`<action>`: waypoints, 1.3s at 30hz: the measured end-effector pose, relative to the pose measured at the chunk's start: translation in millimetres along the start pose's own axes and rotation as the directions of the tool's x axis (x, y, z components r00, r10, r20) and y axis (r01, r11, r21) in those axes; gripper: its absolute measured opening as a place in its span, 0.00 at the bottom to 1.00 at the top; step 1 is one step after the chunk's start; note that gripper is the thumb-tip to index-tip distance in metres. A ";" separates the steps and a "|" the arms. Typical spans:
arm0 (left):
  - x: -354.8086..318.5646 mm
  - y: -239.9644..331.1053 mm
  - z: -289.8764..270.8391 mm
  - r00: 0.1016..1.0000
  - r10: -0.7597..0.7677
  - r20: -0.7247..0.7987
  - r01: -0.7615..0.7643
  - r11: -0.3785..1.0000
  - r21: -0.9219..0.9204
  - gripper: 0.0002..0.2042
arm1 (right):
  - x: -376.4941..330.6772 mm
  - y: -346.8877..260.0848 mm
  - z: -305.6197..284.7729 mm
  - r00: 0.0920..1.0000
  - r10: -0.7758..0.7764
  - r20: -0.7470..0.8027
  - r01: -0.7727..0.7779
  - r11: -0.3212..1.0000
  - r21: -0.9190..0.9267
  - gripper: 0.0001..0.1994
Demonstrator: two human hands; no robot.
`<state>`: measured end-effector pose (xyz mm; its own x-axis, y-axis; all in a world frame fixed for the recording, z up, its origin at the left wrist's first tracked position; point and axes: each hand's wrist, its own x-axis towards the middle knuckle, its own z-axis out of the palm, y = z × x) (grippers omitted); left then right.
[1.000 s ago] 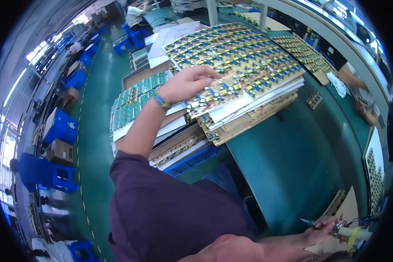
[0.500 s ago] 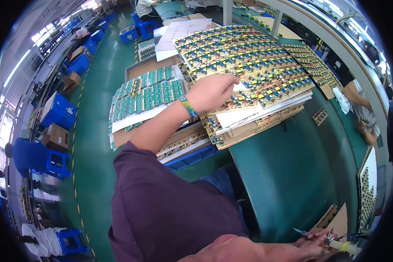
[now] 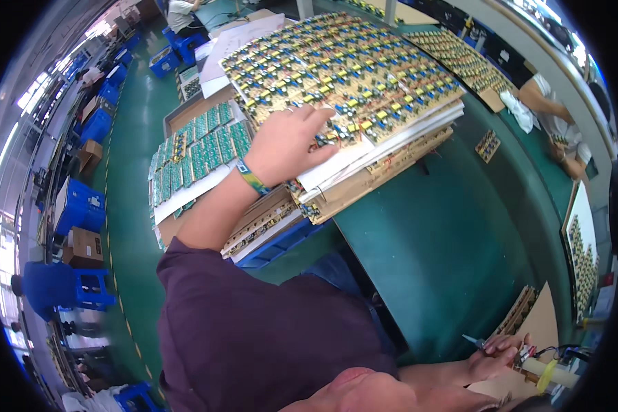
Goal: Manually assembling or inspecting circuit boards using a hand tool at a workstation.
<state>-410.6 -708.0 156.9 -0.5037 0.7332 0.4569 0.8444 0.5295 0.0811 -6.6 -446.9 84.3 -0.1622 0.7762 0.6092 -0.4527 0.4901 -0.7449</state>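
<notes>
The top sheet of circuit boards (image 3: 350,69), tan and crowded with small yellow and blue parts, lies flat on a stack of like sheets at the left end of the green table (image 3: 446,247). The left hand (image 3: 285,144) rests on the near left corner of that sheet, palm down, fingers (image 3: 316,117) spread and pressed flat on the boards, closed around nothing. The sheet spreads away from the hand toward the far right, its long side running along the table from near left to far right, so nearly all of it lies beyond the fingertips. A striped band (image 3: 253,178) circles the wrist.

The right hand (image 3: 494,353) is well apart from the stack, low at the near right edge of the table. Its fingers are curled around a slim tool with a blue tip (image 3: 472,339), beside a yellowish roll (image 3: 553,374) and a sheet of brown cardboard (image 3: 542,319). The left hand is the only one near the sheet.

Below the top sheet the stack shows white and brown layers (image 3: 384,161). To the left of it a lower tray holds green boards (image 3: 199,147). Blue bins (image 3: 82,206) and a cardboard box (image 3: 82,247) stand on the green floor further left. Across the table another person's arm (image 3: 549,113) rests by a white cloth (image 3: 518,110).
</notes>
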 end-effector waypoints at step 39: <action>-3.8 3.6 -8.3 0.978 -0.209 -0.010 0.209 0.978 -0.004 0.22 | -3.9 10.7 -15.3 0.999 0.022 -0.024 -0.022 0.999 0.025 0.23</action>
<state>-404.2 -712.4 162.9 -0.6673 0.6018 0.4388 0.7211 0.6694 0.1787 2.6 -438.6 69.8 -0.1514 0.7962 0.5858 -0.4707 0.4630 -0.7510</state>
